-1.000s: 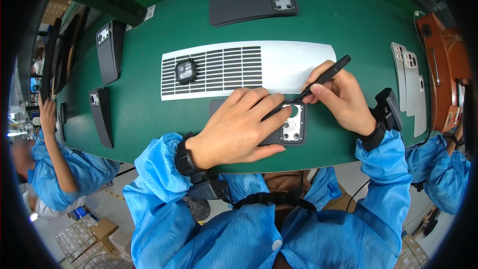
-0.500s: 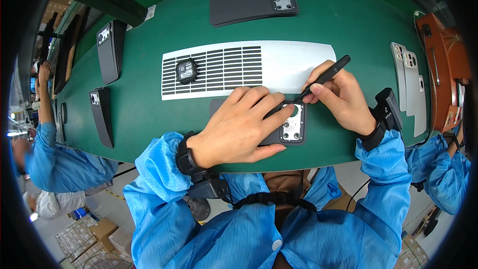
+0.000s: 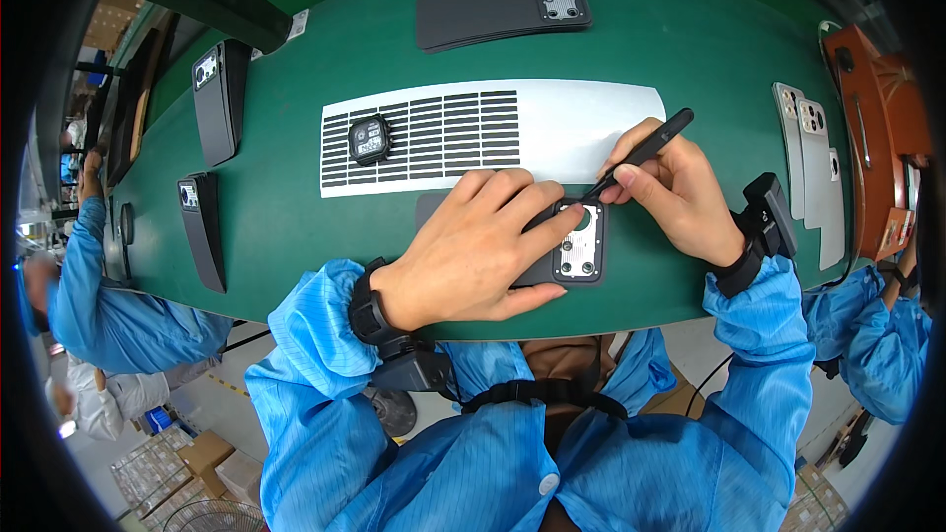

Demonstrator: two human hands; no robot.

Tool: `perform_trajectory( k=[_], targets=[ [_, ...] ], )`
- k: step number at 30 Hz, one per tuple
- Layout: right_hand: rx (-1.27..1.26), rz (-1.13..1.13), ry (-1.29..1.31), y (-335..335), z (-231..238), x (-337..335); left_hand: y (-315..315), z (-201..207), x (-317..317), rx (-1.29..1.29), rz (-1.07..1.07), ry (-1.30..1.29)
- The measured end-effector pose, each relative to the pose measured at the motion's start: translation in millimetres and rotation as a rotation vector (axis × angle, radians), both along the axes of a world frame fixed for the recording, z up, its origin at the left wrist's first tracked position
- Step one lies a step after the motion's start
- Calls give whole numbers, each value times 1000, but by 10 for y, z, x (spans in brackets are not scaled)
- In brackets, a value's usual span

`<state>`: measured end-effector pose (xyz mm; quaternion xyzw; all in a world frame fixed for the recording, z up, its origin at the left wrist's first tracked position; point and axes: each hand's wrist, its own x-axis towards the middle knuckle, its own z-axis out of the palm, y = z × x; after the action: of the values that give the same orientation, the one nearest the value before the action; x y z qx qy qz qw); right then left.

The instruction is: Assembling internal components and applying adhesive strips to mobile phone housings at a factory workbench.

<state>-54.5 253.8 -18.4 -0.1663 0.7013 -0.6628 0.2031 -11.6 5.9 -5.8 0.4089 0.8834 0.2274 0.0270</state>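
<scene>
Evidently, the orange-brown case (image 3: 867, 138) at the right end of the green table (image 3: 296, 246) has a handle on its side; what it holds cannot be told. Cardboard boxes (image 3: 205, 451) sit on the floor at lower left, their contents hidden too. A small pale label (image 3: 895, 229) marks the case, too small to read. On the white sheet (image 3: 591, 123), printed-looking black bars fill the left part, and a black digital watch (image 3: 371, 140) lies there with digits on its display.

Just below the sheet, near the table's front edge, lies a dark panel (image 3: 540, 271) with a silver plate (image 3: 577, 258) at its right end. The person's left hand (image 3: 473, 246) lies spread across the panel, fingers apart. The right hand (image 3: 665, 192), near but separate, pinches a black pen-shaped tool (image 3: 650, 146), its tip at the panel's upper edge; whether it touches cannot be told.
</scene>
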Motion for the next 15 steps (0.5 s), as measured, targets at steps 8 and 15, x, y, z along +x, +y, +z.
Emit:
perform_trajectory(
  k=[8,15],
  targets=[
    [-8,12,0,12,-8,-4,5,-4,3,18,6,1],
    [6,-14,9,6,2,6,-5,8,-18,45,8,-22]
  ],
)
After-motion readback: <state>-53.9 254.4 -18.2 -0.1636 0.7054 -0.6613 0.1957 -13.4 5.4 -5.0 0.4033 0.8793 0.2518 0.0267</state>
